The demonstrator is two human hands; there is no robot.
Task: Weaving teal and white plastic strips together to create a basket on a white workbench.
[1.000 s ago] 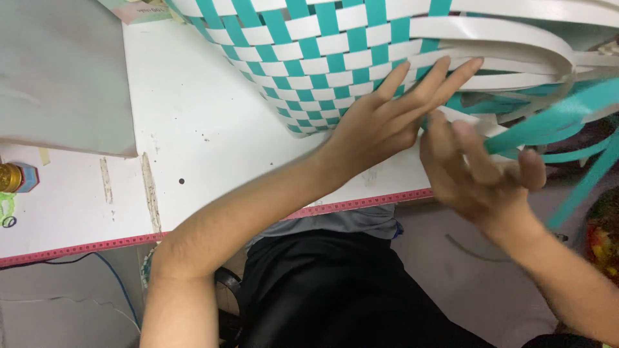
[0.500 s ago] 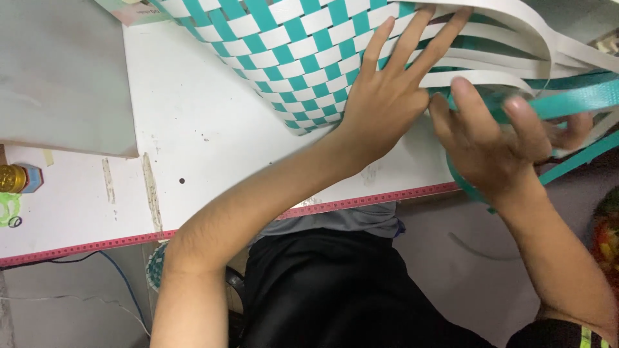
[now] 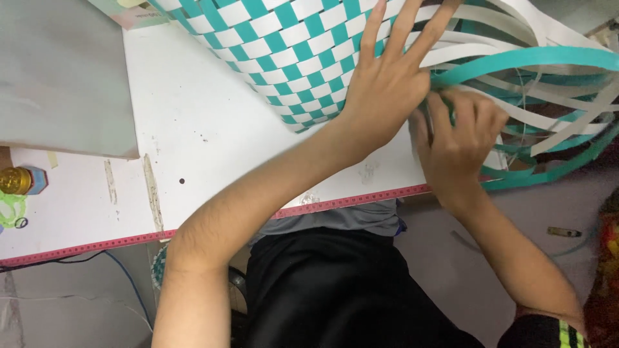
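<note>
— On the white tabletop (image 3: 213, 129), what?
— Half-woven teal-and-white basket (image 3: 284, 58), lying on its side — loose strips (image 3: 548, 84) fanning right, past the red-trimmed edge.
— Left hand (image 3: 387, 84)?
— Spread flat, fingers open, pressing the woven wall.
— Right hand (image 3: 461, 138)?
— Curled, just beside the left, gripping strips where weave ends.
— Elsewhere?
— Far left, yellow-capped bottle (image 3: 19, 180); grey board (image 3: 64, 77) above.

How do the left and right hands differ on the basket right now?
The left hand lies flat with fingers spread on the woven basket; the right hand is curled, knuckles up, at the loose strips. The left hand presses finished teal-and-white checker weave; the right hand works the unwoven edge. Both are bare and touch the same basket.
</note>
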